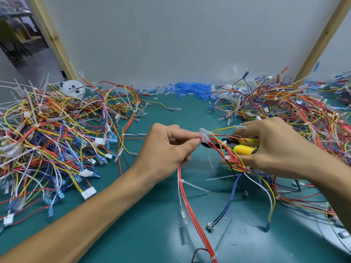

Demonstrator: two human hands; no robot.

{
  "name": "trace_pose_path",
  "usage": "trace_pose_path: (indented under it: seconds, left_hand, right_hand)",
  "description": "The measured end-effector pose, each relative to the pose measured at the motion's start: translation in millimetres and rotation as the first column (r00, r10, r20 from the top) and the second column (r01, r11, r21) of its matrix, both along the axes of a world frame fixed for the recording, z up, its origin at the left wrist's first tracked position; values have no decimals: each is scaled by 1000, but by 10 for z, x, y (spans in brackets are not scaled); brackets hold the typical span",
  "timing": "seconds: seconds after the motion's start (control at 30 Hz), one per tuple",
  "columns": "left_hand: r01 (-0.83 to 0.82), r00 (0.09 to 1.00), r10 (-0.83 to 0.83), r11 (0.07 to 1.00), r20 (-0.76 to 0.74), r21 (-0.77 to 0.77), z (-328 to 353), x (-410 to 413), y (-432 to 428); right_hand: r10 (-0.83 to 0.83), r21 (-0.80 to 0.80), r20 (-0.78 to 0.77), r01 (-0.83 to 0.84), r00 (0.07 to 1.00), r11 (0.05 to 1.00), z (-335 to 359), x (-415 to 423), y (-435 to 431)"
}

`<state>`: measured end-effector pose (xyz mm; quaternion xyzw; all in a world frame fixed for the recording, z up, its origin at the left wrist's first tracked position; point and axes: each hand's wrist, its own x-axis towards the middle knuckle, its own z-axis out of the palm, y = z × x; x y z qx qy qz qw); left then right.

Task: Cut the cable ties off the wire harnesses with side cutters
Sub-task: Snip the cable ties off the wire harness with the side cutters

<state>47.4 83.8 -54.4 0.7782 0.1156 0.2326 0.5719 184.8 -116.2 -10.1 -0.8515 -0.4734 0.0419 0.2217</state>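
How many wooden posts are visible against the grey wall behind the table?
2: one wooden post slants at the far left, the other at the far right. More may lie outside the view.

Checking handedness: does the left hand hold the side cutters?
No, the left hand pinches the wire harness; the right hand holds the yellow-handled side cutters.

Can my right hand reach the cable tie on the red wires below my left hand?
Probably yes: the cable tie sits exposed over the mat, near the right hand holding side cutters.

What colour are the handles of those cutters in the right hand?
Yellow. The cutters, held in the right hand, show best in the head view.
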Motion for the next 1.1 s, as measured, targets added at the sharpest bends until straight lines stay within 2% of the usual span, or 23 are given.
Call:
trace_pose_path:
  seconds: [0.17, 0.4, 0.7, 0.83, 0.9, 1.0, 1.07, 1.1]
  left_hand:
    - [45, 998, -47, 998, -44, -45, 6, -6, 6]
    - [74, 995, -77, 996, -67, -49, 5, -5, 15]
    - [79, 993, -81, 996, -90, -34, -4, -12, 41]
    - [94, 991, -102, 991, -85, -98, 9, -6, 47]
    - [114, 988, -130, 978, -85, -173, 26, 3, 63]
    - [134, 973, -169, 968, -160, -212, 52, 2, 117]
    - [116, 963, -144, 985, -229, -129, 73, -3, 167]
    - [95, 962, -113, 992, -249, -84, 76, -3, 196]
  right_hand:
    - [-25, -69, 37, 28, 999, 997, -37, 41, -26]
    - [1, -110, 196, 21, 981, 994, -79, 31, -37]
    - [-17, -103, 153, 33, 988, 994, -59, 18, -48]
    - [30, -141, 181, -5, 983, 990, -58, 0, -44]
    - [39, -88, 108, -29, 993, 996, -43, -16, -54]
    - [-48, -22, 57, 49, 997, 999, -40, -18, -58]
    - [-157, 13, 80, 156, 984, 988, -32, 15, -73]
    - [-208, -17, 154, 213, 966, 977, -34, 47, -91]
